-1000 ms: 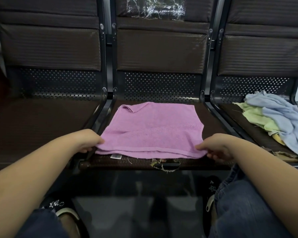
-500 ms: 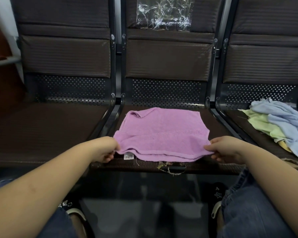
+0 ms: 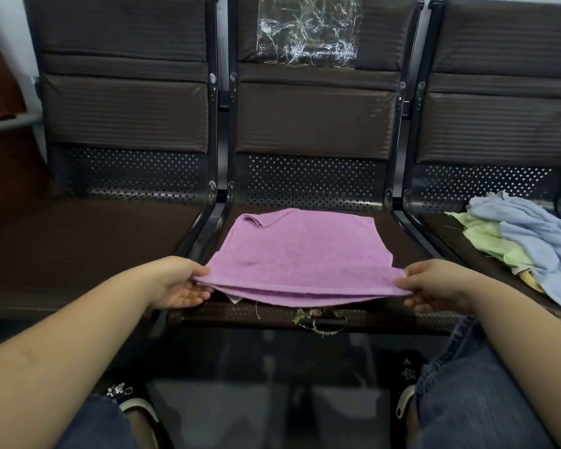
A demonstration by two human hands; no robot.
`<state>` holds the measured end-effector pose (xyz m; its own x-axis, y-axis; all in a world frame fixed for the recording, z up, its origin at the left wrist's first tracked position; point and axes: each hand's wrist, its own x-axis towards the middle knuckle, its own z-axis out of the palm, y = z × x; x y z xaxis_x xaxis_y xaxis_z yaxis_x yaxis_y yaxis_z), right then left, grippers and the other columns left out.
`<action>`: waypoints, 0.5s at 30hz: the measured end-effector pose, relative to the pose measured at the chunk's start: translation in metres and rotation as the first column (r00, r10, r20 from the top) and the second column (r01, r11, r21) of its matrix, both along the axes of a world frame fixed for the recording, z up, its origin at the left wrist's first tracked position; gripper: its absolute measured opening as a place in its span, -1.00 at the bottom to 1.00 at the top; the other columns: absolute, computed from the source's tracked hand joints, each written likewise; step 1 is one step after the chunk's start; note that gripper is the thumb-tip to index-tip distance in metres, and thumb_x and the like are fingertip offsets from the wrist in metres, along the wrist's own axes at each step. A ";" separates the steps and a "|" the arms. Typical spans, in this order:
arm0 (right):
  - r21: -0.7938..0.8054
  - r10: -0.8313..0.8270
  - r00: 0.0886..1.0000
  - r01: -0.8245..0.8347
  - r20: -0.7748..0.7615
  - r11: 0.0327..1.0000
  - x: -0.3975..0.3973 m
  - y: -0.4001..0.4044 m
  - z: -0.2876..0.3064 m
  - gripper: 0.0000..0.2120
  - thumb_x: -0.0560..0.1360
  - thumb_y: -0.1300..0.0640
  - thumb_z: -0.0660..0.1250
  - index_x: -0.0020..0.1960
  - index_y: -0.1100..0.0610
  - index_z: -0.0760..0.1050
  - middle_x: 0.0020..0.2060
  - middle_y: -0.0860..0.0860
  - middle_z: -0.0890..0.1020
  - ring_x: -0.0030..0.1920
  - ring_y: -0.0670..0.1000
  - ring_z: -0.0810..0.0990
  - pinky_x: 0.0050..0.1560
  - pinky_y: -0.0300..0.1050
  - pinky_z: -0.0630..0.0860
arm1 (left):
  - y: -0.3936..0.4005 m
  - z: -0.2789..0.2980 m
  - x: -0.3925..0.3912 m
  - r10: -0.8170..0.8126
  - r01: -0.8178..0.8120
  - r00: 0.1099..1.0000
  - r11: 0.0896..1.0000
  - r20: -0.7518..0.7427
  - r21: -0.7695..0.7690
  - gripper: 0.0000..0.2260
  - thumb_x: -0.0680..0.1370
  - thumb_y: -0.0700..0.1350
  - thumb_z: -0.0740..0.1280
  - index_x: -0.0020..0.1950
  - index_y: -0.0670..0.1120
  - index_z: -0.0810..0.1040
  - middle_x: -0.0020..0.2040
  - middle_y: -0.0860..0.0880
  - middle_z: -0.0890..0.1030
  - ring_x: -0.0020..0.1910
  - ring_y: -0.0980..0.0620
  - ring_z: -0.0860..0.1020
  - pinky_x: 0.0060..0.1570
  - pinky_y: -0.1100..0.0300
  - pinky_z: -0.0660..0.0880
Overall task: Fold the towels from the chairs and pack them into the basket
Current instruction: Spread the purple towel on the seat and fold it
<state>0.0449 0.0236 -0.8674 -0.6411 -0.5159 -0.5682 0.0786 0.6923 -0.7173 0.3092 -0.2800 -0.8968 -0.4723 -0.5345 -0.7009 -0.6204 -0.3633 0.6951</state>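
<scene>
While the pink towel (image 3: pixel 300 251) lies folded on the middle seat (image 3: pixel 399 228) of the row of chairs, I have both hands at its near corners. My left hand (image 3: pixel 178 281) pinches the near left corner, thumb on top of the cloth and fingers underneath. My right hand (image 3: pixel 434 285) pinches the near right corner in the same way, thumb over the edge and fingers curled below. The near edge of the towel is raised off the seat between the two hands, and I can see its layers stacked along that edge, with a small white label (image 3: pixel 235 299) hanging under the left part. The far part of the towel rests on the seat, and its far left corner is turned over on itself.

On the right seat (image 3: pixel 441 228), well apart from my right hand, a light blue towel (image 3: pixel 538 241) lies crumpled on top of a pale green towel (image 3: pixel 486 241), with a bit of yellow cloth (image 3: pixel 530 280) showing beneath them at the near side. A crinkled sheet of clear plastic (image 3: pixel 308 30) clings to the backrest of the middle chair. The front edge of the middle seat is frayed, with loose threads (image 3: pixel 314 320) hanging below the towel. My knees in blue jeans (image 3: pixel 467 400) show at the bottom of the view.
</scene>
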 end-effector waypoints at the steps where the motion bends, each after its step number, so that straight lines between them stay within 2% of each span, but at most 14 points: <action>1: -0.023 -0.002 1.000 0.002 0.001 1.000 0.001 0.000 0.002 -0.97 0.55 0.27 0.30 -0.04 0.18 0.46 -0.41 0.05 0.56 -0.47 -0.05 0.54 -0.48 -0.24 0.48 | 0.000 0.003 0.000 0.028 -0.029 0.999 0.999 -0.032 -0.014 -0.87 0.61 -0.15 0.25 -0.01 -0.22 0.52 -0.22 -0.12 0.58 -0.27 0.02 0.54 -0.46 0.24 0.54; 3: -0.117 -0.045 0.999 0.046 0.011 0.992 0.001 0.001 0.002 -0.75 0.55 0.28 0.29 0.21 0.15 0.43 -0.29 0.07 0.58 -0.47 -0.05 0.54 -0.52 -0.26 0.48 | 0.001 0.008 -0.002 0.094 -0.101 0.986 0.994 -0.139 -0.041 -0.89 0.59 -0.21 0.27 0.06 -0.22 0.51 -0.23 -0.10 0.55 -0.28 0.05 0.52 -0.49 0.29 0.53; 5: -0.261 -0.074 0.996 0.082 0.040 0.962 0.000 0.003 0.007 -0.57 0.54 0.30 0.29 0.36 0.05 0.34 -0.22 0.08 0.57 -0.46 -0.04 0.53 -0.51 -0.27 0.49 | 0.000 0.015 -0.003 0.124 -0.146 0.957 0.987 -0.262 -0.069 -0.79 0.59 -0.25 0.26 0.21 -0.22 0.49 -0.23 -0.08 0.53 -0.30 0.06 0.50 -0.52 0.33 0.51; 7: -0.430 -0.032 0.988 0.095 0.151 0.898 -0.001 0.008 0.020 -0.56 0.44 0.26 0.39 0.29 0.07 0.47 -0.30 0.06 0.56 -0.47 -0.07 0.51 -0.49 -0.27 0.50 | -0.001 0.030 -0.001 0.114 -0.161 0.905 0.984 -0.410 -0.082 -0.62 0.56 -0.28 0.26 0.38 -0.11 0.42 -0.23 -0.07 0.57 -0.34 0.08 0.51 -0.49 0.33 0.51; 9: -0.602 0.126 0.924 0.128 0.360 0.788 -0.001 0.014 0.033 -0.51 0.26 0.14 0.55 0.18 0.14 0.60 -0.35 0.08 0.55 -0.42 -0.06 0.53 -0.38 -0.20 0.53 | -0.004 0.050 0.006 0.072 -0.118 0.813 0.992 -0.577 -0.042 -0.46 0.44 -0.25 0.39 0.39 0.05 0.41 -0.32 -0.02 0.60 -0.44 0.14 0.51 -0.49 0.34 0.50; 10: -0.680 0.230 0.866 0.157 0.443 0.716 0.002 0.017 0.037 -0.56 0.38 0.11 0.47 0.23 0.21 0.55 -0.26 0.15 0.58 -0.29 0.02 0.57 -0.21 -0.09 0.54 | -0.009 0.057 0.010 0.045 -0.066 0.759 0.998 -0.650 -0.008 -0.39 0.31 -0.19 0.51 0.34 0.06 0.48 -0.37 0.01 0.58 -0.48 0.16 0.50 -0.50 0.35 0.49; 11: -0.740 0.285 0.854 0.159 0.435 0.653 0.005 0.022 0.036 -0.61 0.58 0.13 0.22 0.35 0.27 0.42 -0.09 0.22 0.57 -0.10 0.10 0.57 0.00 0.01 0.46 | -0.014 0.064 0.015 0.024 0.012 0.701 0.999 -0.713 0.046 -0.34 0.17 -0.14 0.61 0.26 0.05 0.57 -0.38 0.01 0.57 -0.49 0.17 0.50 -0.48 0.34 0.49; 12: -0.764 0.234 0.900 0.150 0.368 0.628 0.006 0.032 0.036 -0.59 0.65 0.18 -0.06 0.42 0.31 0.28 0.06 0.25 0.53 0.06 0.15 0.52 0.13 0.05 0.35 | -0.018 0.069 0.020 -0.001 0.140 0.643 0.983 -0.766 0.116 -0.37 0.16 -0.11 0.64 0.22 -0.01 0.62 -0.33 -0.03 0.59 -0.43 0.14 0.54 -0.40 0.32 0.52; 13: -0.807 0.268 0.902 0.131 0.339 0.576 -0.001 0.036 0.034 -0.55 0.64 0.23 -0.20 0.45 0.33 0.20 0.13 0.27 0.49 0.13 0.17 0.47 0.19 0.06 0.27 | -0.017 0.074 0.023 -0.024 0.297 0.579 0.937 -0.815 0.184 -0.49 0.36 -0.12 0.54 0.29 -0.11 0.56 -0.19 -0.12 0.62 -0.26 0.06 0.60 -0.21 0.26 0.56; 14: -0.837 0.334 0.895 0.075 0.297 0.542 -0.006 0.036 0.033 -0.54 0.64 0.25 -0.23 0.45 0.34 0.19 0.15 0.27 0.48 0.16 0.19 0.45 0.23 0.07 0.23 | -0.019 0.072 0.026 -0.059 0.411 0.516 0.892 -0.854 0.187 -0.60 0.59 -0.15 0.27 0.41 -0.20 0.41 0.01 -0.23 0.60 -0.03 -0.06 0.59 0.04 0.16 0.51; 15: -0.853 0.381 0.886 0.033 0.266 0.521 -0.012 0.036 0.031 -0.54 0.64 0.25 -0.24 0.45 0.34 0.18 0.17 0.27 0.47 0.19 0.20 0.44 0.29 0.08 0.19 | -0.027 0.070 0.031 -0.094 0.375 0.481 0.921 -0.872 0.107 -0.60 0.67 -0.17 -0.03 0.50 -0.25 0.23 0.18 -0.29 0.52 0.16 -0.15 0.51 0.22 0.08 0.39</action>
<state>0.0332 0.0598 -0.8364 -0.3214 -0.9468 0.0145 0.4248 -0.1578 -0.8914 0.3405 -0.3069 -0.8272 -0.9830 -0.1828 0.0194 0.1166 -0.5386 0.8344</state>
